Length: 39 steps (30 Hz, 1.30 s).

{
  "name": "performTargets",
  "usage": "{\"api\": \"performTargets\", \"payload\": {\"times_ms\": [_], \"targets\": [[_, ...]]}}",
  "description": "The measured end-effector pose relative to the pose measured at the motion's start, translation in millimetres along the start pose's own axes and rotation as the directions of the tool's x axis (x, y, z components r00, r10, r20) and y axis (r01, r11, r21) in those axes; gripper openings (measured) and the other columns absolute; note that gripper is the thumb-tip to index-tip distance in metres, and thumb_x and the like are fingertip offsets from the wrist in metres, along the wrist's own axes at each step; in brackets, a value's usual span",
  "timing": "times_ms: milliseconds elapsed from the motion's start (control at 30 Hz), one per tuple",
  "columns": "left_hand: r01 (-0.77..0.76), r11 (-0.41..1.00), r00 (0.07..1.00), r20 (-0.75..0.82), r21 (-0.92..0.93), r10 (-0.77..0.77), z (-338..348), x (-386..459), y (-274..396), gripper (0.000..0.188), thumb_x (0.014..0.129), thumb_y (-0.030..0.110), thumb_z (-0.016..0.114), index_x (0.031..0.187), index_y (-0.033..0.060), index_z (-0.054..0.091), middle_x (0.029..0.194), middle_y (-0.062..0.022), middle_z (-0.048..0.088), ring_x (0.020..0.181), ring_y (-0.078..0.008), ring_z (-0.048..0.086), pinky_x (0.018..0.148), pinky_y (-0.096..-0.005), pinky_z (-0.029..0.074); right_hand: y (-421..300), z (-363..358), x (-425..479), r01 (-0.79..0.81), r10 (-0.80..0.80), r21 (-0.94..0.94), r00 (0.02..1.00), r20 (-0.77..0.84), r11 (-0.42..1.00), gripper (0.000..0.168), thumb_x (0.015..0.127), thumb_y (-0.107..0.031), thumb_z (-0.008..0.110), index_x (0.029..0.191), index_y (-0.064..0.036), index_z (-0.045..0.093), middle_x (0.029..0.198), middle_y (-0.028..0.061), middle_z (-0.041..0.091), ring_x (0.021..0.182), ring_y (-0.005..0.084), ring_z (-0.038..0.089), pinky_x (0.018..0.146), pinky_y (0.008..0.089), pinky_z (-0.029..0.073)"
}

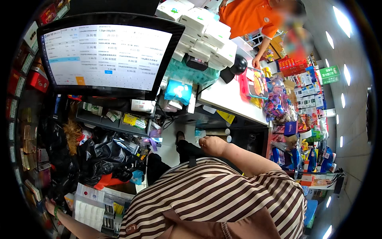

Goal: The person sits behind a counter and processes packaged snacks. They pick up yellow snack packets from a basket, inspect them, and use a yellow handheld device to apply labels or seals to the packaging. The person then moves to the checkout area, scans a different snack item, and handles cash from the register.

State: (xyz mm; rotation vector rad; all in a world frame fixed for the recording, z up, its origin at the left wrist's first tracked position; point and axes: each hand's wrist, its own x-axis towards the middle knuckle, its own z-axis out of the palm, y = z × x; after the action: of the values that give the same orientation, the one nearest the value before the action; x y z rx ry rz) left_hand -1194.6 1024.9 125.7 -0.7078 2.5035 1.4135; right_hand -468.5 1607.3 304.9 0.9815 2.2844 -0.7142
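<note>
My left hand, with a green bangle at the wrist, reaches out to the shelf of small boxes at the far left. Its fingers are small and partly hidden, so whether they grip a pack is unclear. My right hand hangs in front of my body with curled fingers, and nothing shows in it. Beyond it is the dark open space under the white counter. A large point-of-sale screen bearing writing stands ahead on the left. Below the screen lies an open cash drawer with papers in its compartments.
A person in an orange shirt stands across the counter, one hand by a flat picture-printed package. White tissue packs are stacked beside a black scanner. Black plastic bags crowd the left. A cable hangs near the drawer.
</note>
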Motion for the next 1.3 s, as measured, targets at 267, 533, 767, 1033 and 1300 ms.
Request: {"api": "performTargets", "payload": {"times_ms": [267,533,767,1033,1300], "targets": [[0.257,0.837,0.941,0.321,-0.484,-0.103,37,-210,30,0.026,0.084,0.019,0.046,0.105,0.0043,0.05,0.105,-0.0128,0.053,0.097,-0.0201,0.05,0.086,-0.0359,0.039,4,19,30,0.219,-0.204,-0.077,0.965,0.166,0.973,0.017,0.073,-0.018,0.049,0.083,-0.004,0.05,0.071,0.0179,0.056,0.067,0.0347,0.055,0.059,0.043,0.044],[0.13,0.866,0.989,0.129,-0.483,-0.076,32,-205,-6,0.024,0.076,0.013,0.06,0.098,0.0097,0.051,0.073,-0.0011,0.058,0.064,-0.0115,0.058,0.05,-0.0225,0.047,-71,4,76,0.446,-0.434,-0.182,0.895,0.104,0.876,0.013,0.073,-0.015,0.053,0.082,-0.007,0.052,0.079,0.0188,0.056,0.071,0.0361,0.055,0.06,0.0436,0.045],[0.134,0.764,0.984,0.176,-0.632,-0.027,34,-221,-1,0.023,0.077,0.014,0.06,0.097,0.0064,0.051,0.075,-0.0007,0.057,0.064,-0.0095,0.056,0.053,-0.0197,0.044,-184,-22,132,0.805,-0.776,-0.082,0.589,0.226,0.587,0.012,0.073,-0.01,0.053,0.084,-0.005,0.053,0.078,0.0168,0.056,0.072,0.034,0.055,0.061,0.0396,0.045],[0.095,0.709,0.98,0.189,-0.699,0.055,35,-226,-6,0.011,0.077,0.01,0.058,0.087,0.0074,0.054,0.07,-0.0006,0.056,0.06,-0.0091,0.055,0.049,-0.0188,0.042,-471,24,181,0.958,-0.968,0.139,0.252,0.001,0.25,0.014,0.077,-0.014,0.052,0.086,-0.004,0.056,0.078,0.0156,0.057,0.073,0.0322,0.055,0.063,0.0361,0.045],[0.022,0.814,0.974,0.197,-0.58,0.114,42,-231,-6,0.011,0.078,0.011,0.057,0.087,0.0064,0.056,0.074,0.0026,0.056,0.062,-0.0056,0.054,0.051,-0.0169,0.04,-582,129,224,0.935,-0.933,0.007,0.355,-0.061,0.356,0.021,0.077,-0.02,0.053,0.091,-0.005,0.059,0.084,0.017,0.059,0.078,0.0313,0.056,0.073,0.0352,0.044]]}}
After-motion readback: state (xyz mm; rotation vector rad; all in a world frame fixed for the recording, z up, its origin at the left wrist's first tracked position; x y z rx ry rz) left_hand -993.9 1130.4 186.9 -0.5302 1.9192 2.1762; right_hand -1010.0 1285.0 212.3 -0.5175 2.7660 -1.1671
